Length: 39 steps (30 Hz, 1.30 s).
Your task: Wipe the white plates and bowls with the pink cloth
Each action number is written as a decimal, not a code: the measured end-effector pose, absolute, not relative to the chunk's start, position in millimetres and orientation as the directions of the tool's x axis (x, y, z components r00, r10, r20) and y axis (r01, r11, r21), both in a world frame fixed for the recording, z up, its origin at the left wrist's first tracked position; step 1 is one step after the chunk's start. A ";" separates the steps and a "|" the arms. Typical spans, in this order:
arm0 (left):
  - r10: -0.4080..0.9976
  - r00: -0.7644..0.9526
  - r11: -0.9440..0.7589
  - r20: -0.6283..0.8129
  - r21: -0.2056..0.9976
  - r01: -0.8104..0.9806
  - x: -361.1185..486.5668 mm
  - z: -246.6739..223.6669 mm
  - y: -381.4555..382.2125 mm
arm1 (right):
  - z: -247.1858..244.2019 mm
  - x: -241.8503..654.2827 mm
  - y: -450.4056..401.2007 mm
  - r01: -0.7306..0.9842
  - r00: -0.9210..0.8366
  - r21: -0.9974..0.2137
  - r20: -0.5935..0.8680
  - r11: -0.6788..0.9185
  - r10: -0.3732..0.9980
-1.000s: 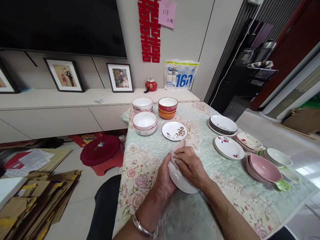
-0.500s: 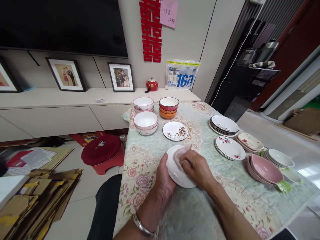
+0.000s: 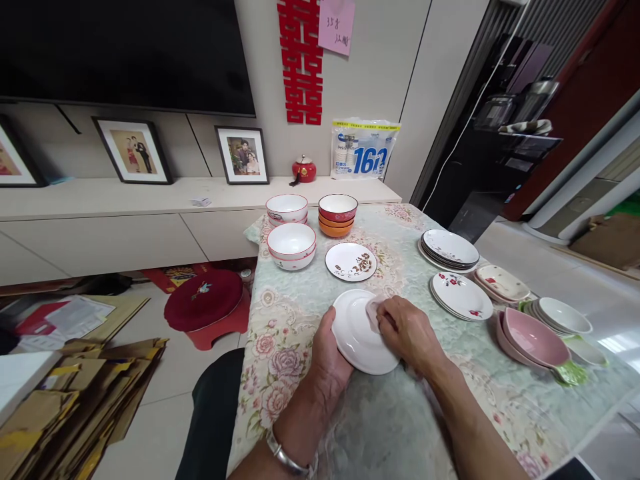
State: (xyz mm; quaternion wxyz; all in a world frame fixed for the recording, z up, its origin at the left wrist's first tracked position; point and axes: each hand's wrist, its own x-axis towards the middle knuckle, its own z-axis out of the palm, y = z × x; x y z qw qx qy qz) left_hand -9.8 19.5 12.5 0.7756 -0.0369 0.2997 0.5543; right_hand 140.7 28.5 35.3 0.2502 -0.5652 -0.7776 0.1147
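A white plate [image 3: 361, 337] is tilted toward me above the near part of the table. My left hand [image 3: 327, 357] grips its left rim, thumb on the edge and fingers hidden beneath. My right hand [image 3: 407, 333] is closed on a thin pale cloth or tissue [image 3: 374, 310], pressed to the plate's right side. Just beyond lies a single plate with a brown flower pattern [image 3: 351, 262]. Behind it stand white bowls with red rims [image 3: 293, 243] and a stack of red and orange bowls [image 3: 337, 217].
To the right are stacked dark-rimmed plates [image 3: 450, 248], flowered plates [image 3: 461, 297], pink bowls [image 3: 535, 337] and small white bowls [image 3: 565, 315]. A flowered cloth [image 3: 280, 360] covers the table. A red stool [image 3: 205, 303] and flattened cardboard [image 3: 110, 387] are at the left.
My right hand has moved a little right with the cloth, from the plate's upper middle toward its right edge. The left hand keeps its hold.
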 end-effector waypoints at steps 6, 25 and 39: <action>0.835 0.237 0.390 -0.497 0.229 -0.892 -11.0 16.8 17.5 | 46.1 118.5 25.2 0.515 -0.495 -0.667 0.280 0.538 0.822; 0.846 0.252 0.410 -0.470 0.271 -0.871 -7.3 17.5 16.5 | 20.8 130.5 37.7 0.770 -0.176 -0.480 0.475 0.421 0.862; 0.846 0.226 0.402 -0.483 0.298 -0.866 -8.0 13.4 16.5 | 19.2 142.8 44.6 0.840 -0.156 -0.409 0.450 0.358 0.879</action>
